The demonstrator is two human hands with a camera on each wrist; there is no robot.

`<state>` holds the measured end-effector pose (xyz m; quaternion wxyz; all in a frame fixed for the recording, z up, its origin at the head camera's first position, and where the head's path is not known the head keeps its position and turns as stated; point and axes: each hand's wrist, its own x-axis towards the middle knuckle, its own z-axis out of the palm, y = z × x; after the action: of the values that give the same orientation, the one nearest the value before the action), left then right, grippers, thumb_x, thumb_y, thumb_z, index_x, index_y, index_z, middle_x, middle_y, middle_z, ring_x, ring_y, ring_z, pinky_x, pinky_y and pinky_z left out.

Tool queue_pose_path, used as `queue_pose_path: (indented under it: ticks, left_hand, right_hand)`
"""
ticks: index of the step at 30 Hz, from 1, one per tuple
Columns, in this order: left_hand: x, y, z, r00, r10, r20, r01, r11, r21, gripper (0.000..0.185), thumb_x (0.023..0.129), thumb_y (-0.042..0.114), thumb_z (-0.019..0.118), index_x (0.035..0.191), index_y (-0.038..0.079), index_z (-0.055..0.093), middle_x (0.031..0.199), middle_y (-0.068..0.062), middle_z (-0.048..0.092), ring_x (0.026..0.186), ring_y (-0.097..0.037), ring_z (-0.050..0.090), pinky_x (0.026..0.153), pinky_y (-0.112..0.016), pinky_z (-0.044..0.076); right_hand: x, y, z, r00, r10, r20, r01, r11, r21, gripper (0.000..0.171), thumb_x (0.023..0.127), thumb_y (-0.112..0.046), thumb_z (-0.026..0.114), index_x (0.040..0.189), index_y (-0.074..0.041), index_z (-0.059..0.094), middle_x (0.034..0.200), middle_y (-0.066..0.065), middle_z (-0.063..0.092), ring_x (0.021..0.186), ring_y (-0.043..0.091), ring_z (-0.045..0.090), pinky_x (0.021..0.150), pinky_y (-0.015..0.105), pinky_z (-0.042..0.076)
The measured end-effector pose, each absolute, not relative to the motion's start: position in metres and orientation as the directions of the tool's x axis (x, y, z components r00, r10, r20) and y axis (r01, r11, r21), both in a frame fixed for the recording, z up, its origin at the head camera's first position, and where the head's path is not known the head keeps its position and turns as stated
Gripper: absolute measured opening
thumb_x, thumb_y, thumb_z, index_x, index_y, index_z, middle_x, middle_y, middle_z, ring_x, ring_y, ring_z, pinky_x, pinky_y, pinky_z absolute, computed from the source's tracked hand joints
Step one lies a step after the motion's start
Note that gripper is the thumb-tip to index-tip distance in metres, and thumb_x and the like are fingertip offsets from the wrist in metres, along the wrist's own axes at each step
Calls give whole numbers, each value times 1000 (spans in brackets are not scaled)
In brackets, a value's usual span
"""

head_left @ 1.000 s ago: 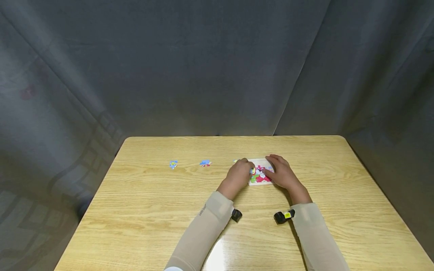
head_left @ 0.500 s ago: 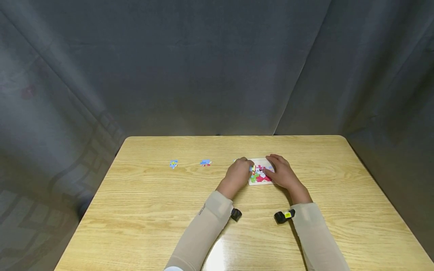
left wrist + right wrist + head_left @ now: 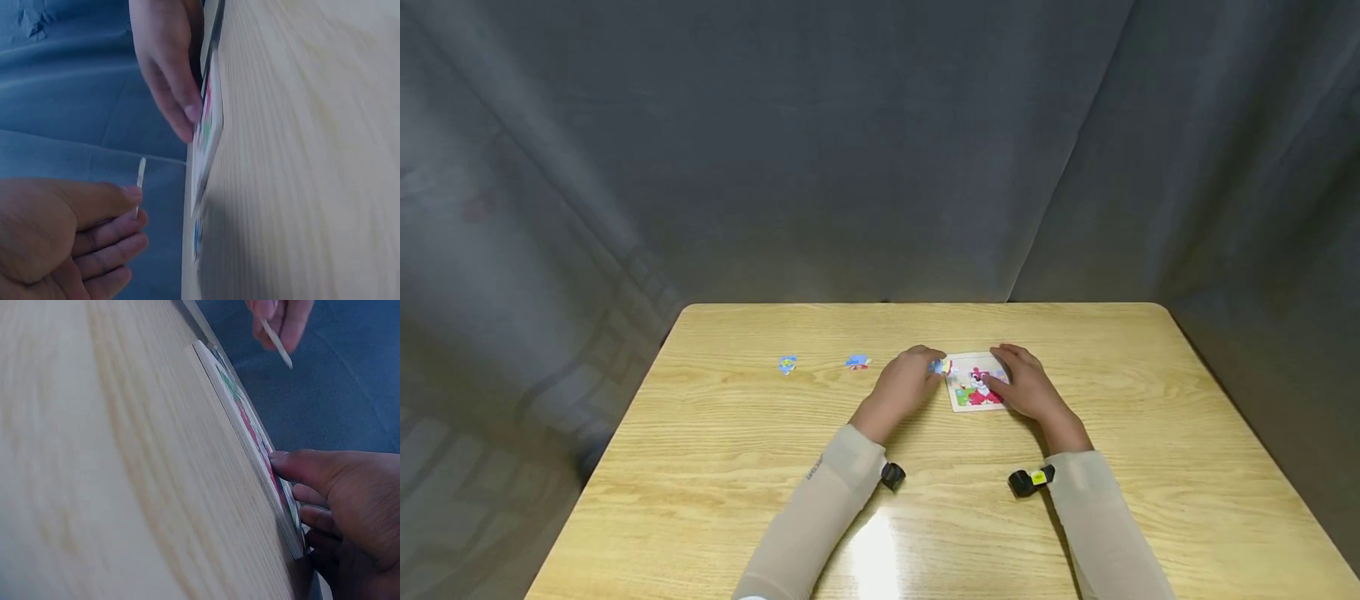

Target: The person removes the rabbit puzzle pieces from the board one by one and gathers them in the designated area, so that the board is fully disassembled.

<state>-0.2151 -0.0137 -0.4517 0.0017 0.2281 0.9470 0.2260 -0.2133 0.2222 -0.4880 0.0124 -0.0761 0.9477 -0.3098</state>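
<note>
Puzzle board (image 3: 973, 385) lies flat on the wooden table (image 3: 715, 467), slightly right of centre, part-filled with a red, green and white picture. In the head view, the right hand (image 3: 1024, 385) rests on the board from its 3 o'clock side, fingers laid fairly straight across the face. The left hand (image 3: 904, 382) sits at the board's 9 o'clock, just beside its edge, thumb and fingertips pinched on a small blue-and-white puzzle piece (image 3: 937, 367). Two loose pieces lie well apart at the board's 9 o'clock: a blue-and-red piece (image 3: 857, 362) and, further out, a blue-and-yellow piece (image 3: 787, 364). Beige sleeves cover both forearms. In the left wrist view, the left hand (image 3: 69, 237) has thumb and curled fingers closed on the thin piece (image 3: 140, 178), seen edge-on and clear of the table; the right hand's fingers (image 3: 175, 94) press down on the board (image 3: 209, 134). In the right wrist view, the right hand (image 3: 340, 506) has its thumb and fingers on the board's face (image 3: 250, 440); at 12 o'clock the left hand (image 3: 278, 319) holds the piece (image 3: 276, 344) above the board's far end, not touching it.
</note>
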Motion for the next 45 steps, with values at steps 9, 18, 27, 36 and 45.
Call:
queue_pose_path:
  ticks: [9, 18, 27, 36, 45]
  left_hand:
    - [-205, -71, -443, -899, 432, 77, 413, 775, 479, 40, 96, 22, 63, 136, 15, 58, 135, -6, 56, 113, -21, 61, 90, -35, 53]
    - [-195, -121, -441, -919, 381, 101, 382, 795, 472, 40, 95, 19, 65, 135, 14, 58, 134, -8, 57, 116, -25, 60, 91, -38, 52]
    - [-179, -173, -453, -943, 321, 88, 324, 824, 465, 41, 95, 16, 66, 135, 11, 58, 132, -10, 58, 115, -27, 60, 90, -41, 53]
    - [-164, -214, -462, -955, 293, 49, 282, 845, 454, 41, 93, 11, 67, 132, 4, 58, 126, -14, 61, 113, -30, 60, 90, -43, 53]
    - [-157, -233, -465, -964, 267, -10, 237, 875, 422, 37, 93, 10, 67, 129, 5, 61, 123, -15, 62, 112, -32, 60, 89, -45, 52]
  right_hand:
    - [-215, 221, -491, -990, -142, 21, -126, 792, -597, 63, 94, -24, 64, 146, 1, 39, 151, 24, 29, 139, 46, 20, 111, 61, 21]
    - [-217, 224, -492, -985, -161, 58, -164, 790, -591, 62, 94, -25, 64, 144, 2, 41, 149, 25, 30, 138, 46, 22, 111, 60, 22]
    - [-222, 220, -495, -986, -163, 44, -157, 786, -598, 62, 95, -26, 63, 146, 1, 40, 150, 24, 29, 139, 46, 21, 111, 61, 22]
    - [-223, 221, -492, -980, -189, 68, -192, 784, -590, 61, 95, -25, 62, 145, 2, 40, 149, 25, 30, 137, 47, 22, 109, 62, 23]
    - [-223, 227, -492, -978, -202, 48, -192, 789, -584, 62, 96, -25, 61, 146, 2, 38, 150, 25, 28, 138, 47, 20, 110, 62, 22]
